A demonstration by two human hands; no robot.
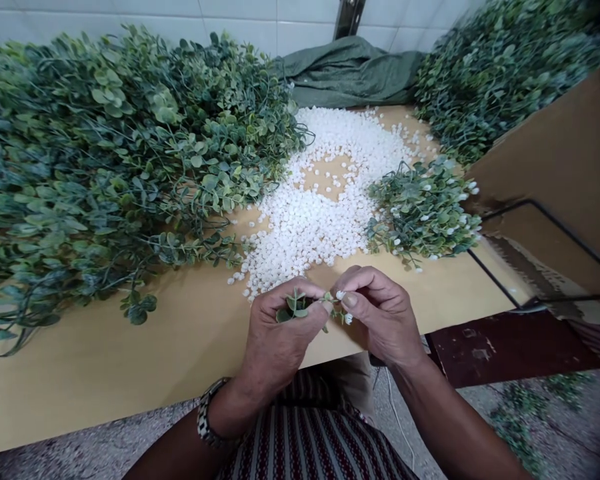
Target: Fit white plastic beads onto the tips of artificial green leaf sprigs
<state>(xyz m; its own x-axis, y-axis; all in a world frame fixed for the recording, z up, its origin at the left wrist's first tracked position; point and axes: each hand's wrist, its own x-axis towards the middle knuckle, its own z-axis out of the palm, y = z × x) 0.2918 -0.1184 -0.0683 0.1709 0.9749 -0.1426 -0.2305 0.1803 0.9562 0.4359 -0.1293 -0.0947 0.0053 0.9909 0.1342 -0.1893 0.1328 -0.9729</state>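
Observation:
My left hand [280,333] is closed around a small green artificial sprig [296,305] at the table's front edge. My right hand [377,313] pinches the sprig's tip, where small white buds [341,295] sit on the stem. Both hands meet just in front of a spread of loose white buds [325,200] on the tan tabletop [130,353]. A watch is on my left wrist.
A big heap of plain green sprigs [105,160] fills the left of the table. A smaller pile of sprigs with white buds [423,210] lies at the right. More greenery [500,67], a green cloth [345,70], a cardboard box [565,160] and a black wire frame [530,253] stand at the right.

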